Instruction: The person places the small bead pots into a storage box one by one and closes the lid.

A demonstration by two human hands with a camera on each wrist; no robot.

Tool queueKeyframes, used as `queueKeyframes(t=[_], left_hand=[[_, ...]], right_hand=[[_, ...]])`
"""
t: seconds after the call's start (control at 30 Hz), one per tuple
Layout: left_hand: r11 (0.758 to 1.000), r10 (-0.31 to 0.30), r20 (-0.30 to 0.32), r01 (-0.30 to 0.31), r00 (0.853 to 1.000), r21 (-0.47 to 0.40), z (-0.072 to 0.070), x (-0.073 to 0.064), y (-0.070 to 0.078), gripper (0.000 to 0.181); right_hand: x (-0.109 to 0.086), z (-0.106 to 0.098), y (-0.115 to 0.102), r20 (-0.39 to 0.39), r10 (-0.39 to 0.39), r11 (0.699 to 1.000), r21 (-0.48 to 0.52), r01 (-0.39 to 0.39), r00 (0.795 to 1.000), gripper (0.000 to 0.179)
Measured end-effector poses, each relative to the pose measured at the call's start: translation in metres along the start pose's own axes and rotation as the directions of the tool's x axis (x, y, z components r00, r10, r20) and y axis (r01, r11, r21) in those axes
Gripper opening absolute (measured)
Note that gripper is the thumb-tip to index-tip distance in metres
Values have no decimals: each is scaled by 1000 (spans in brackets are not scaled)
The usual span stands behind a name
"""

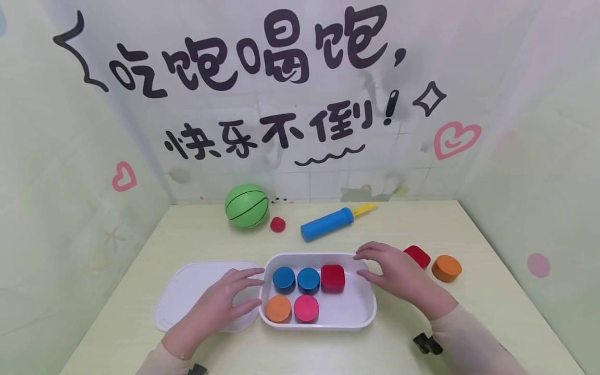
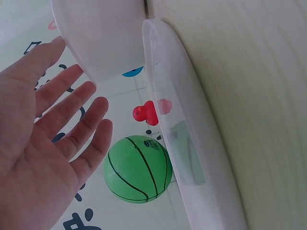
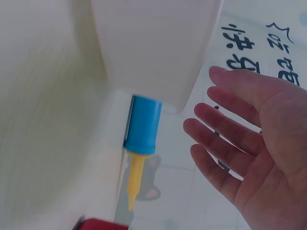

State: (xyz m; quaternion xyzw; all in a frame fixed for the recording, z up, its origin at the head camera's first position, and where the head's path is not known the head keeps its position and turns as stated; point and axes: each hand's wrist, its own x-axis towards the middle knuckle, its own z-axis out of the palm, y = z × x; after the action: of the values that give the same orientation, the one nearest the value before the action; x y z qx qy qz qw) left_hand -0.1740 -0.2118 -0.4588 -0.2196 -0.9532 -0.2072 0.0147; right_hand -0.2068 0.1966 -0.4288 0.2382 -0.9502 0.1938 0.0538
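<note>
A white rectangular box (image 1: 349, 312) lies between my two hands. Inside are two blue round blocks (image 1: 284, 279), a red square block (image 1: 333, 278), an orange round block (image 1: 278, 308) and a pinkish-red round block (image 1: 307, 308). My left hand (image 1: 224, 299) is at the box's left end, fingers extended over the white lid (image 1: 187, 286); the left wrist view shows its palm (image 2: 43, 139) with nothing in it. At the right end my right hand (image 1: 394, 268) has its fingertips by the rim. Its palm (image 3: 268, 158) holds nothing in the right wrist view.
Behind the box are a green ball (image 1: 247, 206), a small red object (image 1: 278, 224) and a blue hand pump (image 1: 328, 224) with a yellow nozzle. Beyond my right hand lie a red block (image 1: 417, 257) and an orange round block (image 1: 447, 268). Printed curtains enclose the table.
</note>
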Motion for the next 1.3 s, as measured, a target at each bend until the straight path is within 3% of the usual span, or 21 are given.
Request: queueKeyframes(t=[0.2,0.47,0.77,1.07,1.3], left_hand=[[1000,6,-3,-6,1000,2,2,-1,-1,41],[1000,12,-5,-12,1000,9,1,-3,1,41],[1000,0,2,0,1000,6,3,-7,5,41],[1000,11,-7,-11,1000,12,3,-8,5,41],[1000,6,-5,-6,1000,2,2,-7,6,42]], right_hand=[[-14,-7,25,-108,8,999,-32,-12,994,30],[-30,-20,58,-169,33,998,-48,-42,985,27],[-43,-19,91,-148,123,987,-83,-136,981,31],[-50,-20,104,-170,124,986,-86,-140,978,33],[-53,-20,108,-93,188,981,-17,-191,978,38]])
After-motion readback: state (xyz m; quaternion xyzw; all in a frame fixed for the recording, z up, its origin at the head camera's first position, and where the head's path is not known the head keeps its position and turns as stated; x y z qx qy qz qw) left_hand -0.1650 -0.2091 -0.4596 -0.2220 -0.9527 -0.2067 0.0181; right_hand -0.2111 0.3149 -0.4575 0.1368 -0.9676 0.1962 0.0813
